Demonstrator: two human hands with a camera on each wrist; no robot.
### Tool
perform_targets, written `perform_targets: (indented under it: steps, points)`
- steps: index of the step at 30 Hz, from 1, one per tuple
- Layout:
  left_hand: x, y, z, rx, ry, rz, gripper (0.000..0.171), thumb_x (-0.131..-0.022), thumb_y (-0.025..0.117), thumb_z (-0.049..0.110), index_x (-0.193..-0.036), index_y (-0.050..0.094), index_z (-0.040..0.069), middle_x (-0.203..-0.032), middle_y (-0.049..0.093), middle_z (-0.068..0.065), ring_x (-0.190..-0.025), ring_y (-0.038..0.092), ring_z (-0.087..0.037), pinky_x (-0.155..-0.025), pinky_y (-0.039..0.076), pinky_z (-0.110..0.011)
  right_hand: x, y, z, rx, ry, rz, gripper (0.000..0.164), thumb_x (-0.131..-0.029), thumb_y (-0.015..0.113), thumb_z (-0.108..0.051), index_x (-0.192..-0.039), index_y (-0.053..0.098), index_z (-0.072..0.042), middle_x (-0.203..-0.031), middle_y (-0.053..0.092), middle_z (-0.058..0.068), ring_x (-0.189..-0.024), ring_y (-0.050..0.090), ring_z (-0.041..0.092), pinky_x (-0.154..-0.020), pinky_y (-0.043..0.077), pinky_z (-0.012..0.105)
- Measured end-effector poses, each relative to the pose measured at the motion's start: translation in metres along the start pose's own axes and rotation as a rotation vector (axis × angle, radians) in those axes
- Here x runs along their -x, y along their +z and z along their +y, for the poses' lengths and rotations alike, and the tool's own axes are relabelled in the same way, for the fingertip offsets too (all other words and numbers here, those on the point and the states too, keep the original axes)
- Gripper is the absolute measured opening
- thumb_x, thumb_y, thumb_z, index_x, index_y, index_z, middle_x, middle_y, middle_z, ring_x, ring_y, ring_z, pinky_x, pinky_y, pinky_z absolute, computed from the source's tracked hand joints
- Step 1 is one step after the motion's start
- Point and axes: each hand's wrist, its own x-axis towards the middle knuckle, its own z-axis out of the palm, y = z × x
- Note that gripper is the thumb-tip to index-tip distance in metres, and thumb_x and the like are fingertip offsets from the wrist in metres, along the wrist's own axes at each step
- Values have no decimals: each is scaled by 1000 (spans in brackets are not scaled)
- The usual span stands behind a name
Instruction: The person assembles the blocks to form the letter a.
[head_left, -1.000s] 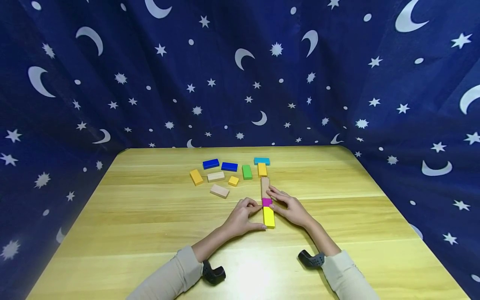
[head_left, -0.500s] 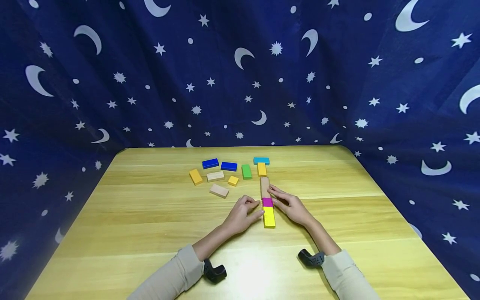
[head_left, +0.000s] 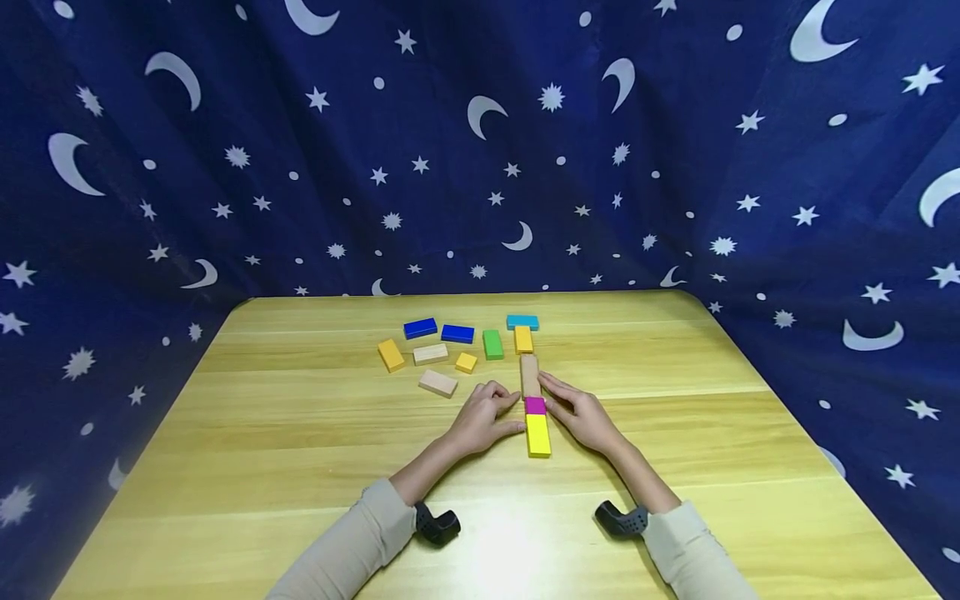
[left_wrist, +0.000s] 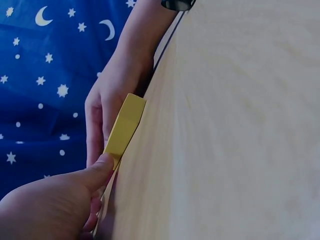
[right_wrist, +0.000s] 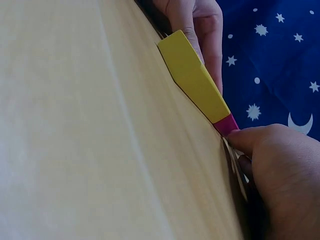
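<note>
A row of flat wooden blocks runs toward me on the table: a plain wood block (head_left: 530,377), a small magenta block (head_left: 536,406) and a yellow block (head_left: 537,436), end to end. My left hand (head_left: 482,418) lies along the row's left side, its thumb (left_wrist: 102,167) at the side of the yellow block and its index finger near the plain block. On the right side, my right hand (head_left: 588,417) has its thumb (right_wrist: 242,141) against the magenta block. Its outstretched fingers lie beside the plain block. Neither hand wraps round a block.
Beyond the row lie an orange block (head_left: 523,340) and a light blue block (head_left: 522,322). To the left are a green block (head_left: 492,344), a small yellow-orange block (head_left: 466,362) and several blue, plain and orange blocks. A starry curtain (head_left: 480,150) hangs behind the table (head_left: 300,467).
My left thumb has left the yellow block's near end and moved forward to its left side. My right fingers have come off the plain block's top to its side. The row is nearly unmoved.
</note>
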Motion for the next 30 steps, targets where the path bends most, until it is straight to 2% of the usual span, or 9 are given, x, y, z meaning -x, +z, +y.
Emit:
perform_targets:
  steps: [6,15,20,25,30]
  points:
    - [-1,1,0,-27,0,13,55,-82,67,40,-126,57,8,-105,53,-1,-92,44,-14,-80,38,-25,-1,0,-1,-5,13,-8,43,-94,54,-13,-136,46,-10,-140,42,2,-127,39,23,-103,32,41]
    - [-1,1,0,-25,6,22,53,-83,67,38,-125,58,8,-103,53,-1,-90,44,-14,-79,39,-26,-1,1,-3,3,-5,21,42,-93,55,-12,-135,48,-8,-138,44,6,-125,41,27,-101,34,45]
    - [-1,1,0,-20,4,30,51,-84,66,38,-124,59,8,-103,53,-1,-90,44,-14,-79,39,-25,0,-2,-4,-40,23,-3,42,-95,53,-15,-136,47,-10,-139,43,4,-127,39,25,-103,31,43]
    - [-1,3,0,-18,4,32,50,-85,65,39,-124,59,9,-103,53,0,-90,44,-13,-78,38,-25,3,-6,-6,-92,12,-46,50,-92,58,-23,-138,43,-9,-141,40,6,-129,35,28,-104,29,46]
    - [-1,3,0,-19,10,41,49,-85,65,39,-123,61,8,-103,53,-1,-91,45,-14,-79,39,-25,4,-8,-6,-87,2,-66,58,-89,62,-28,-140,41,-9,-142,39,7,-130,32,32,-104,27,50]
